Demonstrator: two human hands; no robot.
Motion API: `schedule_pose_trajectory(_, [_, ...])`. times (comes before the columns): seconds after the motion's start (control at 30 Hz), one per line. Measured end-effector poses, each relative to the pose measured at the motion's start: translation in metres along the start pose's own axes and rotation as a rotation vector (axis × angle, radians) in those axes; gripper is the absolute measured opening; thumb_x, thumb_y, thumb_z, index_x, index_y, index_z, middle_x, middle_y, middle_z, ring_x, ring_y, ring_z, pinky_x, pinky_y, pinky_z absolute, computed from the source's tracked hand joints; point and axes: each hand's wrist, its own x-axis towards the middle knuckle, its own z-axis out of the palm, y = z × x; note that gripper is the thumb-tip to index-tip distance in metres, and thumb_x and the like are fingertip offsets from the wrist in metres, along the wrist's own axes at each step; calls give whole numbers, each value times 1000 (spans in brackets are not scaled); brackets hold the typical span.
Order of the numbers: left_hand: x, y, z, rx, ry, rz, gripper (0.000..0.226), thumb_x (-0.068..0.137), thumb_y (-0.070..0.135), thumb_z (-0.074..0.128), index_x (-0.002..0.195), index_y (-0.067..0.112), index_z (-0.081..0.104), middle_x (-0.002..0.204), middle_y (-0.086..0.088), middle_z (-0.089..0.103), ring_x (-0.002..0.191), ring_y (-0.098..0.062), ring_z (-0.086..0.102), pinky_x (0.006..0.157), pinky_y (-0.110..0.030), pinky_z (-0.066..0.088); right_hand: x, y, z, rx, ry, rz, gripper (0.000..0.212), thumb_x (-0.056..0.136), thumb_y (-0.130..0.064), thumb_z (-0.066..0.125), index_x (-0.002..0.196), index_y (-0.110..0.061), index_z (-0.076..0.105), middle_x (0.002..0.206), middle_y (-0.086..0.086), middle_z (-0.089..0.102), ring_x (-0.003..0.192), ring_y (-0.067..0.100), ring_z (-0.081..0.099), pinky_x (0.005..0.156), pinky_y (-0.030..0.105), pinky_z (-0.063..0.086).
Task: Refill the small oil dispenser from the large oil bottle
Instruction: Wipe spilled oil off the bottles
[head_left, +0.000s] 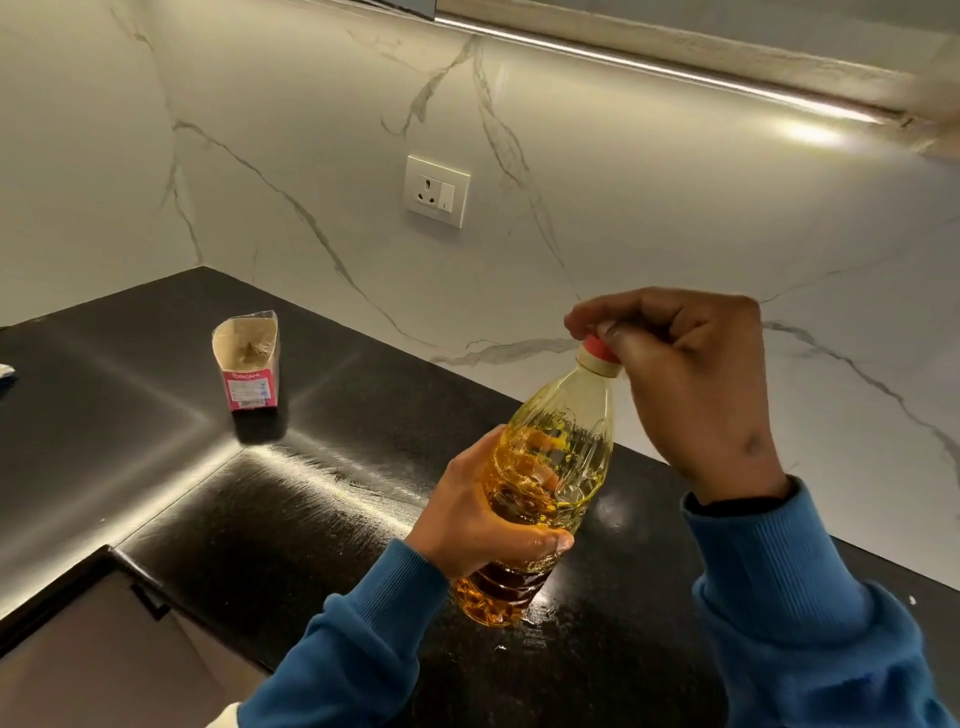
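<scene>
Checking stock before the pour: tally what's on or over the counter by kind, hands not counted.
Oil bottles: 1, the large oil bottle with its red cap, gripped by the left hand while the right hand pinches the cap.
Cartons: 1, the opened pink carton.
Small oil dispensers: 0 in view.
Total: 2

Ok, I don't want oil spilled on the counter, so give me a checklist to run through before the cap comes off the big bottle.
1. Left hand grips the oil bottle round its middle: ok.
2. Right hand pinches the red cap: ok.
3. Bottle upright: not ok, it tilts.
4. Bottle base resting on the black countertop: cannot tell.
5. Small oil dispenser within sight: not ok, none in view.
6. Opened carton clear of the bottle: ok.
</scene>
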Motion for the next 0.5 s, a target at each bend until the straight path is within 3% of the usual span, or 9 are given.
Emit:
schedule_pose_trajectory(0.13, [0, -3, 0, -13, 6, -17, 76, 58, 31, 91, 126, 33, 58, 120, 5, 70, 113, -21, 69, 92, -36, 59, -1, 8, 3, 398, 96, 232, 27, 93, 7, 54, 96, -8, 75, 93, 7, 78, 89, 23, 75, 82, 39, 61])
schedule_pose_trajectory(0.2, [1, -6, 1, -8, 11, -31, 76, 58, 32, 91, 126, 32, 57, 120, 4, 70, 113, -20, 69, 92, -37, 60, -6, 15, 7, 491, 162, 323, 25, 95, 6, 53, 101, -6, 74, 98, 11, 77, 93, 27, 74, 85, 41, 60])
schedule_pose_trajectory(0.3, [5, -11, 3, -29, 58, -50, 82, 56, 34, 93, 129, 28, 57, 120, -2, 70, 112, -23, 69, 95, -46, 59, -17, 27, 16, 373, 212, 315, 28, 94, 6, 57, 100, -14, 76, 99, 6, 77, 95, 19, 74, 85, 40, 61])
schedule_pose_trajectory(0.37, [10, -14, 5, -53, 89, -55, 86, 55, 33, 94, 132, 24, 55, 121, -5, 70, 112, -25, 70, 95, -50, 58, -30, 35, 22, 168, 200, 207, 28, 92, 4, 62, 103, -18, 75, 102, 1, 77, 96, 11, 73, 85, 36, 61])
schedule_pose_trajectory(0.43, [14, -17, 8, -64, 104, -55, 86, 55, 30, 95, 130, 23, 55, 121, -7, 70, 111, -27, 70, 94, -52, 58, -43, 44, 25, -28, 197, 62, 28, 91, 4, 64, 109, -15, 73, 109, -2, 74, 103, 6, 70, 90, 31, 58])
schedule_pose_trajectory(0.5, [17, -21, 13, -51, 106, -60, 86, 54, 29, 97, 129, 26, 55, 120, -7, 70, 111, -28, 70, 94, -53, 58, -53, 52, 21, -73, 211, 7, 27, 90, 5, 64, 111, -9, 74, 113, -1, 73, 108, 5, 68, 92, 26, 56])
